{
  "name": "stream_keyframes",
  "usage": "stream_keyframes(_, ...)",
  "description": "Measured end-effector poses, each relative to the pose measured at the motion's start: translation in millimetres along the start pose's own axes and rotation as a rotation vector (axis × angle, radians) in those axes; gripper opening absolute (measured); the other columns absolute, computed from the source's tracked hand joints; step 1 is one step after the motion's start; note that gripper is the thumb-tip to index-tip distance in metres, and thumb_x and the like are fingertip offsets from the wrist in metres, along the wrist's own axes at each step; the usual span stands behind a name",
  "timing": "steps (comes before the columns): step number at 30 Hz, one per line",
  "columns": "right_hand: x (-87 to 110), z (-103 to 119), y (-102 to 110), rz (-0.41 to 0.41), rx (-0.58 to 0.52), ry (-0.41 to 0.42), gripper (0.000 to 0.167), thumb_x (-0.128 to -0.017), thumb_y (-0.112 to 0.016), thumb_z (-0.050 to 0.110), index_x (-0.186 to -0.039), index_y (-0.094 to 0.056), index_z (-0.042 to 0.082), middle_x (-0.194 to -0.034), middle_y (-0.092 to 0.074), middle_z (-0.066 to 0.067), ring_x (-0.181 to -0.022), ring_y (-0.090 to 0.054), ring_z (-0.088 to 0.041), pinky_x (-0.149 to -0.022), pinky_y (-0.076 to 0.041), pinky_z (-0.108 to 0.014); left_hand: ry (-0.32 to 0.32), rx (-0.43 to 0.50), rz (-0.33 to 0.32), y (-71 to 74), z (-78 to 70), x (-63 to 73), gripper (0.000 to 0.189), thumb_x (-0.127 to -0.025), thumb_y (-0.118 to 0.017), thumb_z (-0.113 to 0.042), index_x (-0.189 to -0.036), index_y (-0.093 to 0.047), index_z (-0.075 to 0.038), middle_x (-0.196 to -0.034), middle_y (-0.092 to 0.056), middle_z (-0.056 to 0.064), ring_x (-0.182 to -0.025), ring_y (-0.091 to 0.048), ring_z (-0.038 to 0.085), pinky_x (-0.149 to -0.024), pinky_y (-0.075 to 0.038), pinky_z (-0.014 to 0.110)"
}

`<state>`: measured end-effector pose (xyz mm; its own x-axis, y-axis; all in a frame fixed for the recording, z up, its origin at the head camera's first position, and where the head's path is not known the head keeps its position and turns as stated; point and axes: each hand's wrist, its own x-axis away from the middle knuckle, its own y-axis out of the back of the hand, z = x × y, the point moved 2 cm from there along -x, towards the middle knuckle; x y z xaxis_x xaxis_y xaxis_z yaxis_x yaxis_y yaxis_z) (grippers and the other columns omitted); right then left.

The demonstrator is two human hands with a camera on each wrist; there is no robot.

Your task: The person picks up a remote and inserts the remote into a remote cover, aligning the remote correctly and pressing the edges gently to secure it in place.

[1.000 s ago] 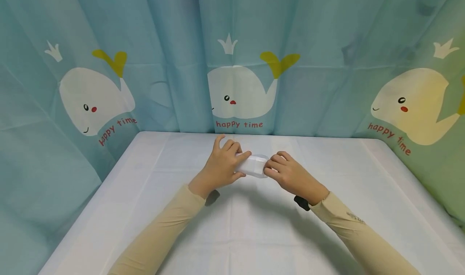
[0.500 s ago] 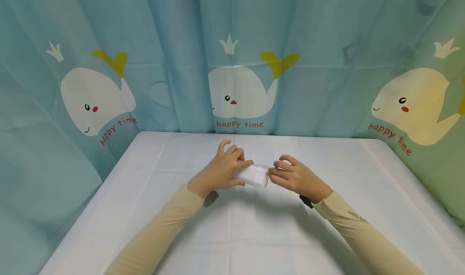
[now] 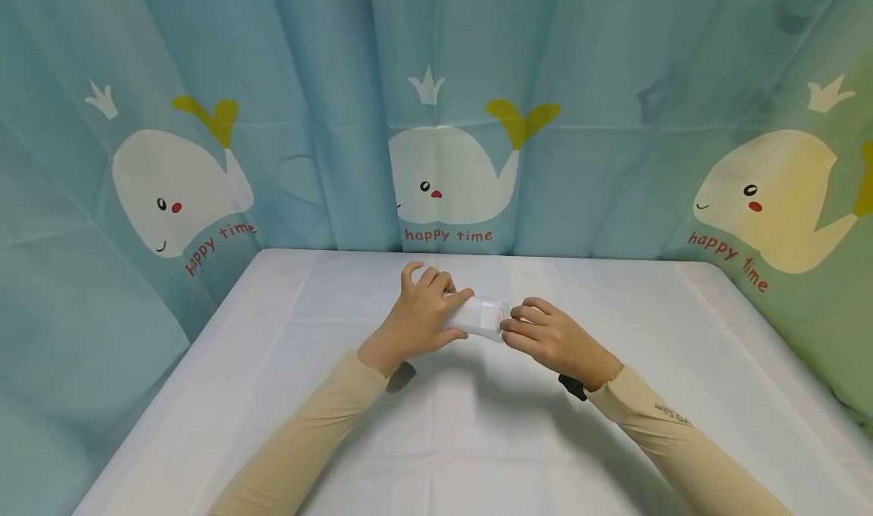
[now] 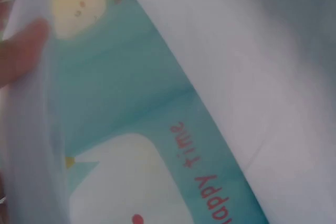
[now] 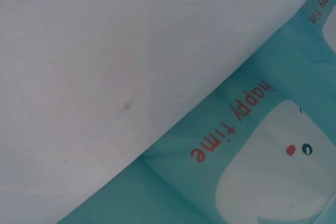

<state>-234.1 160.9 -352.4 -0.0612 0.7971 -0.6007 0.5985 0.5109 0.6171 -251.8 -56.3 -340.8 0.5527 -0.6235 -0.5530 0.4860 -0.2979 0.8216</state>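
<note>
In the head view, a small translucent whitish plastic container (image 3: 486, 316) with rounded corners is held up above the table between both hands. My left hand (image 3: 417, 320) grips its left part, thumb on the near side and fingers over the top, one finger raised away. The fingers of my right hand (image 3: 559, 342) are bent and pinch the container's right end. The left wrist view has the container (image 4: 37, 150) blurred along its left edge, with a fingertip (image 4: 26, 48) on it. Neither hand nor container shows in the right wrist view. What is inside the container is unclear.
A table with a white cloth (image 3: 436, 433) lies beneath the hands. Behind it and along the sides hangs a blue-green curtain (image 3: 341, 182) printed with white whales and red lettering.
The container and hands dipped slightly toward me, then rose a little again. The right hand's raised finger has come down closer to the others. The left hand keeps its hold.
</note>
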Motion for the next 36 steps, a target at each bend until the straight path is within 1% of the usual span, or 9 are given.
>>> stream_keyframes(5,1.3,4.6,-4.9,0.029,-0.065,-0.092,0.027,-0.100,-0.039,0.007,-0.080,-0.058,0.006,-0.084,-0.068,-0.002,-0.079,-0.059,-0.017,-0.077,-0.048,-0.031,0.028,-0.076,-0.063,-0.1,-1.0,-0.3,0.057,-0.062,-0.084,-0.045,-0.111,-0.066,-0.023,-0.092,-0.056,0.000,-0.092,-0.049,0.018,-0.097,-0.025,0.052)
stream_keyframes(10,-2.2,9.1,-6.9,0.017,-0.162,-0.197,0.028,-0.101,-0.036,0.012,-0.083,-0.056,0.004,-0.080,-0.062,-0.003,-0.080,-0.056,-0.019,-0.078,-0.048,-0.032,-0.018,-0.125,-0.055,-4.0,-9.0,-0.8,0.055,-0.063,-0.085,-0.039,-0.112,-0.065,-0.024,-0.094,-0.055,0.001,-0.094,-0.049,0.019,-0.096,-0.027,0.052)
stream_keyframes(16,-3.4,3.6,-1.8,-0.029,-0.211,-0.353,0.029,-0.098,-0.042,0.025,-0.090,-0.059,0.003,-0.087,-0.063,-0.006,-0.087,-0.056,-0.024,-0.083,-0.044,-0.039,0.005,-0.097,-0.103,-5.5,-11.1,-0.4,0.057,-0.058,-0.088,-0.035,-0.109,-0.065,-0.022,-0.094,-0.056,0.001,-0.094,-0.050,0.018,-0.097,-0.027,0.051)
stream_keyframes(20,-2.7,-4.4,0.5,-0.091,-0.228,-0.515,0.041,-0.094,-0.049,0.038,-0.100,-0.060,0.000,-0.098,-0.062,-0.011,-0.096,-0.051,-0.030,-0.088,-0.035,-0.047,0.023,-0.069,-0.156,-6.3,-9.3,0.5,0.060,-0.054,-0.090,-0.037,-0.106,-0.065,-0.021,-0.093,-0.057,0.000,-0.092,-0.051,0.017,-0.096,-0.026,0.051)
stream_keyframes(22,-2.9,-6.1,-1.4,-0.077,-0.218,-0.567,0.050,-0.090,-0.053,0.047,-0.107,-0.059,0.000,-0.103,-0.060,-0.013,-0.099,-0.048,-0.032,-0.089,-0.032,-0.049,0.022,-0.066,-0.183,-6.3,-9.2,0.4,0.061,-0.053,-0.090,-0.038,-0.106,-0.065,-0.021,-0.093,-0.057,0.000,-0.091,-0.051,0.016,-0.096,-0.025,0.050)
stream_keyframes(26,-5.9,-3.3,-7.8,0.002,-0.138,-0.577,0.066,-0.072,-0.077,0.045,-0.118,-0.058,0.002,-0.105,-0.060,-0.012,-0.104,-0.047,-0.032,-0.090,-0.030,-0.051,0.003,-0.068,-0.221,-4.9,-11.2,-1.2,0.063,-0.053,-0.089,-0.041,-0.107,-0.064,-0.021,-0.095,-0.057,-0.002,-0.092,-0.050,0.016,-0.095,-0.024,0.050)
stream_keyframes(29,-9.0,-0.9,-9.9,0.006,-0.045,-0.553,0.069,-0.057,-0.087,0.034,-0.114,-0.062,0.003,-0.099,-0.063,-0.012,-0.101,-0.051,-0.031,-0.089,-0.032,-0.054,-0.010,-0.069,-0.231,-3.5,-12.1,-2.2,0.064,-0.055,-0.088,-0.043,-0.110,-0.064,-0.021,-0.098,-0.058,-0.002,-0.095,-0.049,0.015,-0.095,-0.024,0.050)
stream_keyframes(32,-10.1,-1.3,-8.9,-0.033,0.004,-0.546,0.063,-0.055,-0.088,0.030,-0.108,-0.065,0.004,-0.093,-0.067,-0.011,-0.099,-0.055,-0.031,-0.089,-0.034,-0.055,0.002,-0.060,-0.220,-1.5,-8.5,-1.7,0.066,-0.057,-0.087,-0.044,-0.114,-0.064,-0.020,-0.103,-0.060,-0.002,-0.099,-0.050,0.017,-0.095,-0.023,0.051)
stream_keyframes(36,-7.0,-4.9,-4.9,-0.086,0.000,-0.565,0.061,-0.058,-0.085,0.031,-0.108,-0.066,0.004,-0.091,-0.068,-0.012,-0.100,-0.055,-0.031,-0.089,-0.034,-0.055,0.073,0.007,-0.193,4.1,5.0,1.2,0.069,-0.058,-0.088,-0.040,-0.118,-0.062,-0.018,-0.108,-0.059,0.001,-0.105,-0.049,0.021,-0.097,-0.022,0.054)
